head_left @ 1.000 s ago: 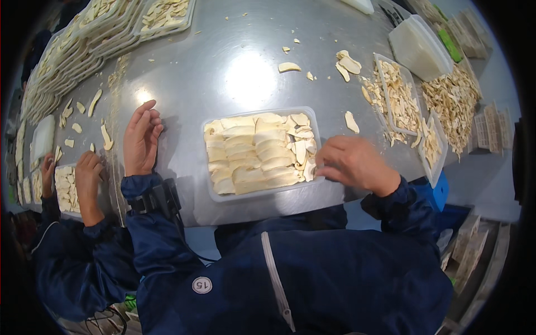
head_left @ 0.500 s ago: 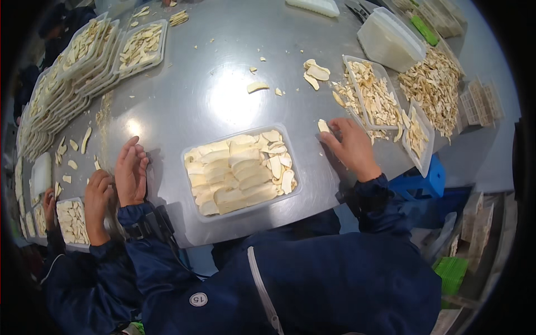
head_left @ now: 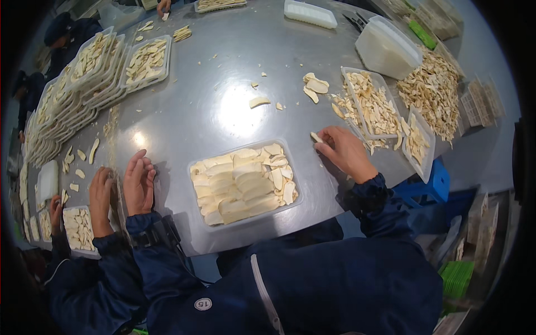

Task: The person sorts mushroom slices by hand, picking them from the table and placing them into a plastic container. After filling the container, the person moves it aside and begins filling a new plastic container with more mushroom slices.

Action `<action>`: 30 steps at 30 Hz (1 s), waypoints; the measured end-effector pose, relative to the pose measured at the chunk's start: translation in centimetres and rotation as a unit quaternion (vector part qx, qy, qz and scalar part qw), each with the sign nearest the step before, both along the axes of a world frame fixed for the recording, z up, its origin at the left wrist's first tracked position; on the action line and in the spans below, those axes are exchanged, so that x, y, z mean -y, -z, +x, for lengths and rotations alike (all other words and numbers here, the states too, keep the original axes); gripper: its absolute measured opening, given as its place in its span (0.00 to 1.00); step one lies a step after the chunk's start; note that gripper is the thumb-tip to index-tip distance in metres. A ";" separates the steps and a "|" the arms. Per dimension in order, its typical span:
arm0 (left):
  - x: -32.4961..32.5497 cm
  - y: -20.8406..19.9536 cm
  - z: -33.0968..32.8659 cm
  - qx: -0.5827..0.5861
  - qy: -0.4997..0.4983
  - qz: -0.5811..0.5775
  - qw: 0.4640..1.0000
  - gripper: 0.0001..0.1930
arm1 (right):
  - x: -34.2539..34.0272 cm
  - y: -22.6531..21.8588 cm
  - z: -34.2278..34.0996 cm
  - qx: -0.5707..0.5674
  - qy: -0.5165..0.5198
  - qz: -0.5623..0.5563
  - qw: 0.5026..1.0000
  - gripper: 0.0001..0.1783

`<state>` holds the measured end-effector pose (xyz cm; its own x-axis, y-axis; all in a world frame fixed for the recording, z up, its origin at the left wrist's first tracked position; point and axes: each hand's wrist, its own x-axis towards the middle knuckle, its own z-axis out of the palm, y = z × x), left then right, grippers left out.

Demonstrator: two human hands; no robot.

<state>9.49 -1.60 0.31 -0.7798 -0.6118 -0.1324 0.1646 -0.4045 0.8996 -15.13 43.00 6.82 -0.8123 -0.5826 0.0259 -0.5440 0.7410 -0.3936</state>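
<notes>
In front of me sits a clear plastic tray [head_left: 259, 216], lined with overlapping rows of broad pale slices [head_left: 240, 178] that look like dried mushroom. Smaller pieces [head_left: 285, 176] fill its right side. To the right of the tray, my right hand [head_left: 349, 153] pinches a mushroom slice [head_left: 316, 137] between thumb and fingers, just above the table. My left hand [head_left: 139, 187] is held left of the tray, palm inward, its fingers loosely bent and apart with nothing in them. Several loose slices [head_left: 316, 85] lie on the steel beyond my right hand.
Right of my hand stand a filled tray [head_left: 398, 106], a tilted tray [head_left: 429, 167] at the edge and a heap of slices [head_left: 432, 89]. A white tub [head_left: 388, 47] stands behind. Stacked trays [head_left: 72, 106] rise at left. A co-worker's hand [head_left: 101, 201] is close beside my left.
My view has shifted slightly, so the table sits lower in the picture. The slice in my right hand has turned nearly edge-on. The co-worker's hand beside my left has straightened its fingers.
</notes>
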 end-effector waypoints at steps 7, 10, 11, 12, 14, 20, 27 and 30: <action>-0.3 -0.2 0.2 -0.010 -0.006 -0.006 1.000 0.18 | 4.3 -0.5 -4.1 0.056 -0.114 -0.047 0.991 0.16; -0.3 0.2 -0.2 -0.022 0.011 0.002 1.000 0.17 | 8.4 1.3 -6.7 -0.043 -0.203 -0.066 0.976 0.14; -0.3 0.1 -0.3 -0.024 0.008 0.001 1.000 0.17 | 9.9 2.1 -7.4 -0.095 -0.230 -0.074 0.966 0.14; -0.4 0.1 -0.4 -0.025 0.007 0.005 1.000 0.17 | 11.0 2.5 -7.9 -0.145 -0.254 -0.082 0.953 0.13; -0.4 0.1 0.0 -0.030 0.004 0.013 0.999 0.17 | 13.0 2.7 -8.1 -0.144 -0.235 -0.028 0.961 0.12; -0.3 0.2 -0.2 -0.013 0.007 0.002 1.000 0.16 | 11.7 1.7 -6.1 -0.142 -0.147 0.048 0.978 0.08; -0.3 -0.1 -0.4 -0.008 0.015 0.003 1.000 0.16 | 5.3 0.9 -2.8 -0.208 -0.129 0.043 0.969 0.10; -0.4 -0.2 -0.5 -0.002 0.009 -0.002 1.000 0.17 | 4.6 -0.1 -2.2 -0.143 -0.109 0.041 0.983 0.13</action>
